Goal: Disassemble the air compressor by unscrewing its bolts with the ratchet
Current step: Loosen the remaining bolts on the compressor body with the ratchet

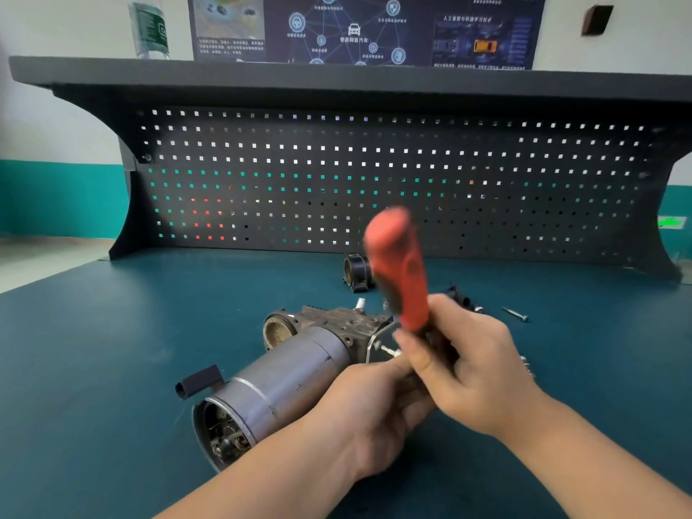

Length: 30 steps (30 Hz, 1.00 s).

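Fingers of right hand curled round lower end of ratchet, red handle pointing up and blurred. Fingers of left hand curled at the tool's working end, just beside a bolt sticking out of the compressor's bracket; exact pinch point hidden behind right hand, cannot tell what they grip. Air compressor lying on its side at centre of the surface, grey motor cylinder angled toward the camera, open end showing internals, black connector at its left. Cast head end farther back, round port facing left.

Surface covered in dark teal mat. Behind the compressor, a black round part sitting apart. Loose long screw to the right, well apart from compressor; small dark fittings near it, partly hidden by right hand. Dark pegboard rising along the back edge, shelf on top carrying a clear bottle at left. Wall behind white above, teal below; dark blue poster with a car diagram above shelf.
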### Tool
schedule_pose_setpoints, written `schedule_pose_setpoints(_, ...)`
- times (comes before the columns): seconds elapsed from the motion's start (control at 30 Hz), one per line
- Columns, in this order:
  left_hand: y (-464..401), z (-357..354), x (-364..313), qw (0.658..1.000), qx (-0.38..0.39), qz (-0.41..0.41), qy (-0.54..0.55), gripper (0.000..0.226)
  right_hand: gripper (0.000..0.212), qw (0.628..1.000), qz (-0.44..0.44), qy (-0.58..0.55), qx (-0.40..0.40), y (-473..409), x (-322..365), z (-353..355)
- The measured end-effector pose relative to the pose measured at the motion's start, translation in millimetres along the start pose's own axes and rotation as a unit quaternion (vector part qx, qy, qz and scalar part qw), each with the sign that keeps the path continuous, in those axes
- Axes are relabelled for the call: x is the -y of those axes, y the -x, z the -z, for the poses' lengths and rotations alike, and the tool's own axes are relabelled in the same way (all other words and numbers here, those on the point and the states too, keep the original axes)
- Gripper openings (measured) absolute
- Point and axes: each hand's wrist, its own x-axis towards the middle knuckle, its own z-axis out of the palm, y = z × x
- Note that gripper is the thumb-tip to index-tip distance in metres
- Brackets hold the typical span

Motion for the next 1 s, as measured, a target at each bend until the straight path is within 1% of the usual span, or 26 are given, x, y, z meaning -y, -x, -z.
schedule_pose_setpoints(0.03, -0.1, 0.3, 0.1, 1.000, 0.005, -0.003, -0.007, 0.024, 0.004, 0.999, 0.036, 0.029, 0.010, 0.0, -1.9, 1.2)
schedule_pose_setpoints(0.07, 0.3, 0.0, 0.1, 1.000, 0.006, -0.004, -0.009, 0.025, 0.005, 0.998, 0.048, 0.042, 0.008, -0.5, -3.6, 1.7)
schedule_pose_setpoints(0.1, 0.5, -0.6, -0.4, 1.000, 0.005, -0.005, -0.007, 0.022, 0.006, 0.998, 0.035, 0.045, -0.005, -0.1, -5.5, 1.5)
schedule_pose_setpoints(0.17, -0.2, -1.2, -1.5, 1.000, -0.006, 0.002, -0.001, 0.017, 0.010, 0.998, -0.040, 0.017, -0.049, 0.6, -8.7, -1.2)
schedule_pose_setpoints(0.23, -1.5, -1.4, -1.6, 1.000, -0.024, 0.009, 0.016, 0.019, 0.014, 0.982, -0.153, -0.056, -0.098, 0.1, -16.1, -4.4)
schedule_pose_setpoints(0.3, -2.1, -2.0, -1.9, 0.999, -0.036, 0.013, 0.026, 0.018, 0.024, 0.943, -0.293, -0.088, -0.133, 0.4, -31.8, -6.6)
schedule_pose_setpoints(0.33, -1.9, -2.6, -2.2, 0.999, -0.038, 0.014, 0.028, 0.017, 0.031, 0.915, -0.368, -0.095, -0.134, 1.6, -41.0, -7.0)
schedule_pose_setpoints(0.37, -2.0, -2.9, -2.0, 0.999, -0.040, 0.016, 0.028, 0.017, 0.033, 0.878, -0.443, -0.124, -0.131, 4.7, -50.2, -7.4)
schedule_pose_setpoints(0.4, -1.7, -3.1, -2.1, 0.999, -0.041, 0.017, 0.028, 0.016, 0.032, 0.833, -0.508, -0.178, -0.126, 7.4, -56.9, -8.8)
schedule_pose_setpoints(0.43, -2.0, -3.1, -1.9, 0.999, -0.042, 0.017, 0.026, 0.015, 0.030, 0.793, -0.551, -0.231, -0.117, 9.7, -60.1, -10.5)
schedule_pose_setpoints(0.47, -2.2, -2.9, -1.3, 0.999, -0.043, 0.017, 0.024, 0.015, 0.028, 0.775, -0.567, -0.255, -0.110, 10.1, -59.9, -11.5)
schedule_pose_setpoints(0.5, -2.1, -2.7, -1.1, 0.999, -0.042, 0.015, 0.021, 0.015, 0.027, 0.784, -0.560, -0.244, -0.108, 9.2, -58.1, -11.5)
schedule_pose_setpoints(0.53, -2.5, -2.3, -1.2, 0.999, -0.041, 0.014, 0.020, 0.015, 0.028, 0.813, -0.529, -0.214, -0.113, 7.5, -53.6, -10.5)
schedule_pose_setpoints(0.57, -3.3, -1.6, -1.6, 0.999, -0.043, 0.013, 0.023, 0.016, 0.028, 0.853, -0.474, -0.180, -0.124, 4.8, -47.2, -8.4)
schedule_pose_setpoints(0.6, -4.2, -0.6, -2.3, 0.999, -0.045, 0.013, 0.024, 0.018, 0.026, 0.893, -0.398, -0.157, -0.137, 1.3, -38.4, -5.5)
schedule_pose_setpoints(0.63, -4.6, 0.1, -2.7, 0.999, -0.044, 0.013, 0.024, 0.018, 0.023, 0.934, -0.303, -0.134, -0.136, -2.1, -28.1, -2.1)
schedule_pose_setpoints(0.67, -4.2, 1.0, -2.6, 0.999, -0.038, 0.009, 0.017, 0.016, 0.018, 0.969, -0.194, -0.100, -0.114, -3.7, -18.2, 1.4)
schedule_pose_setpoints(0.7, -2.7, 1.2, -1.5, 1.000, -0.025, 0.000, 0.003, 0.013, 0.014, 0.992, -0.090, -0.056, -0.069, -4.1, -9.2, 4.0)
schedule_pose_setpoints(0.73, -1.0, 1.6, -0.4, 1.000, -0.008, -0.014, -0.013, 0.014, 0.011, 1.000, -0.003, -0.018, -0.017, -3.7, -2.2, 4.6)
schedule_pose_setpoints(0.77, 1.0, 1.0, 0.4, 0.999, 0.011, -0.031, -0.025, 0.017, 0.010, 0.998, 0.056, 0.010, 0.026, -3.1, 1.1, 3.7)
schedule_pose_setpoints(0.8, 2.8, 0.2, 1.1, 0.998, 0.024, -0.044, -0.033, 0.021, 0.012, 0.995, 0.083, 0.022, 0.054, -3.2, 2.2, 2.6)
schedule_pose_setpoints(0.83, 3.7, -0.3, 1.3, 0.998, 0.029, -0.047, -0.036, 0.022, 0.011, 0.994, 0.088, 0.025, 0.060, -3.1, 0.7, 1.6)
schedule_pose_setpoints(0.87, 2.7, 0.2, 1.2, 0.998, 0.023, -0.040, -0.036, 0.021, 0.007, 0.996, 0.074, 0.020, 0.047, -2.3, -0.9, 0.7)
schedule_pose_setpoints(0.9, 0.5, 1.2, 0.7, 0.999, 0.010, -0.027, -0.034, 0.021, 0.005, 0.999, 0.041, 0.010, 0.020, -0.6, -3.7, -0.5)
schedule_pose_setpoints(0.97, -3.3, 2.7, -0.5, 1.000, -0.014, -0.002, -0.027, 0.018, 0.012, 0.995, -0.071, -0.049, -0.047, 2.9, -8.0, -2.4)
schedule_pose_setpoints(1.0, -4.2, 2.7, -1.2, 0.999, -0.025, 0.004, -0.021, 0.016, 0.016, 0.983, -0.142, -0.091, -0.078, 3.4, -11.0, -3.3)
